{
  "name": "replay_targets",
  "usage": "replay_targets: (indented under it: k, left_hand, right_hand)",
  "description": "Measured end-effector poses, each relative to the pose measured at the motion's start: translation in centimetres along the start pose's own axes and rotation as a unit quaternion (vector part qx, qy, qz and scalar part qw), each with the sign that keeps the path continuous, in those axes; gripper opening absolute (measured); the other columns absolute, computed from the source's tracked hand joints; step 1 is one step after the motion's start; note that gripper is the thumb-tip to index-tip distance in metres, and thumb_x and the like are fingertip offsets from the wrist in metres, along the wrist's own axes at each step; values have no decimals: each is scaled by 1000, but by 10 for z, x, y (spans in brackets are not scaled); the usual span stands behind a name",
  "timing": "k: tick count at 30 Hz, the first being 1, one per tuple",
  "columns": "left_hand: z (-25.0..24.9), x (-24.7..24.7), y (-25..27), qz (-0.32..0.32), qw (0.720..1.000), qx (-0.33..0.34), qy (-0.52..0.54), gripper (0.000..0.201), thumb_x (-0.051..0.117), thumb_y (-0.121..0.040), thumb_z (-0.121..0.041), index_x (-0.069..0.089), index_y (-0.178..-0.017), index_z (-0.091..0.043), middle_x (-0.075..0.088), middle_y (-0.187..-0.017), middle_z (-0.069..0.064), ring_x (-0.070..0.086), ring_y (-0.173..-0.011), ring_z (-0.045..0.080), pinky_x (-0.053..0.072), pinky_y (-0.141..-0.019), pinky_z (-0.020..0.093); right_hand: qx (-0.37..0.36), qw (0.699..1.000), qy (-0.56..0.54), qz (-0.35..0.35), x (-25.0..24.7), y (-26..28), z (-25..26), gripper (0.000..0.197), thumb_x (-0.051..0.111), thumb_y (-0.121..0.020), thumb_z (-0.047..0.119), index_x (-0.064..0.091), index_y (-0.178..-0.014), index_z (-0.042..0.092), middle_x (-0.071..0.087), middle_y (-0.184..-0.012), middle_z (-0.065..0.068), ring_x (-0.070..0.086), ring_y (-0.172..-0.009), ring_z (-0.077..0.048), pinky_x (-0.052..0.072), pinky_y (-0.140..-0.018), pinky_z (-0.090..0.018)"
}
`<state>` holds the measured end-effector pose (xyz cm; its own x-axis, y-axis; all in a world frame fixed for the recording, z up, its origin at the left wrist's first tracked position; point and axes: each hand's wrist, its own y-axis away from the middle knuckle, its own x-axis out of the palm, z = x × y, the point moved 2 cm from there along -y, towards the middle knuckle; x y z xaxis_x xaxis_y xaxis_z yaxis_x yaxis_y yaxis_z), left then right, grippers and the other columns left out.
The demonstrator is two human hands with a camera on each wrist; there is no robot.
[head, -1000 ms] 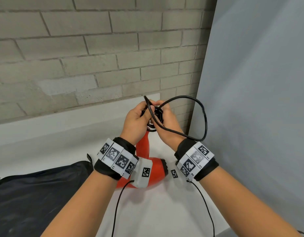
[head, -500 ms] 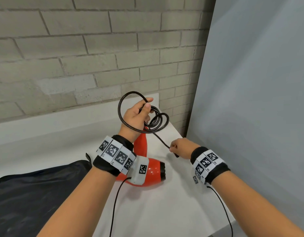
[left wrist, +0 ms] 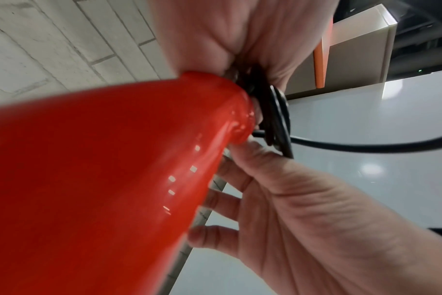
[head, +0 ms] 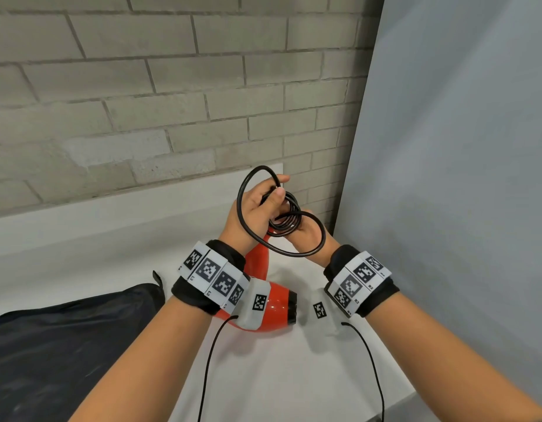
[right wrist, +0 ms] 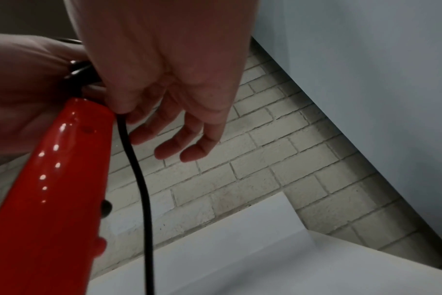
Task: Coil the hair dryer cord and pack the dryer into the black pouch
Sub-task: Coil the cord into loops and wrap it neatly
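The red hair dryer (head: 274,309) lies on the white table (head: 263,376) with its handle (left wrist: 101,179) pointing up towards my hands. My left hand (head: 274,194) grips several coils of the black cord (head: 286,222) just above the handle's end. My right hand (head: 298,231) sits against the coil from the right and pinches the cord (right wrist: 139,179) between thumb and forefinger. Its other fingers (right wrist: 189,148) hang relaxed. One wide loop (head: 312,251) sags over my right wrist. The black pouch (head: 65,345) lies flat at the left.
A brick wall (head: 141,102) runs behind the table. A grey panel (head: 461,178) closes off the right side, close to my right hand. Thin black sensor wires (head: 208,360) trail from both wristbands across the table.
My right hand has come up from the table's right edge to the coil, bringing a new loop of cord with it. My left hand has kept hold of the coils.
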<state>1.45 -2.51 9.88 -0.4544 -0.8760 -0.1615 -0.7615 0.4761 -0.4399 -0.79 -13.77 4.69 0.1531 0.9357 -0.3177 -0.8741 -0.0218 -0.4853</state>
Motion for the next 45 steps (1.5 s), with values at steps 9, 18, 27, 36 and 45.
replay_targets:
  k: [9,18,27,36,45]
  left_hand:
    - [8,-9,-3,-1,1000,9,-29,24,43,-94,-16,52,-116,-19,53,-69,-5,51,-47,-4,37,-51,4]
    - [12,-29,2,-18,1000,-17,12,25,39,-96,-14,54,-110,-29,48,-72,2,44,-50,2,38,-54,8]
    - [8,-19,2,19,1000,-7,-6,32,40,-95,-11,50,-125,-20,57,-54,-19,48,-51,-2,40,-57,8]
    - [12,-22,5,18,999,18,34,24,40,-95,-18,60,-86,-29,51,-56,-18,37,-48,2,34,-51,14]
    - [10,-23,6,32,999,37,-18,19,44,-93,-11,55,-91,-26,54,-59,-14,43,-49,0,37,-54,11]
  right_hand:
    - [61,980,188,-21,-2,1,-9,10,51,-88,12,58,-92,6,63,-79,-4,59,-70,-17,50,-65,-26]
    - [436,813,366,123,-31,39,-78,32,47,-88,10,49,-119,1,55,-125,-20,55,-112,-34,47,-90,-36]
    - [36,970,240,27,-5,8,12,37,52,-91,14,50,-127,15,54,-127,0,43,-117,-10,29,-100,-21]
    - [210,945,251,-23,-21,11,-29,20,48,-93,13,66,-96,5,66,-88,-15,55,-80,-25,42,-76,-33]
    - [64,978,192,54,-6,10,13,25,47,-94,13,60,-116,14,65,-115,-3,55,-105,-12,40,-92,-23]
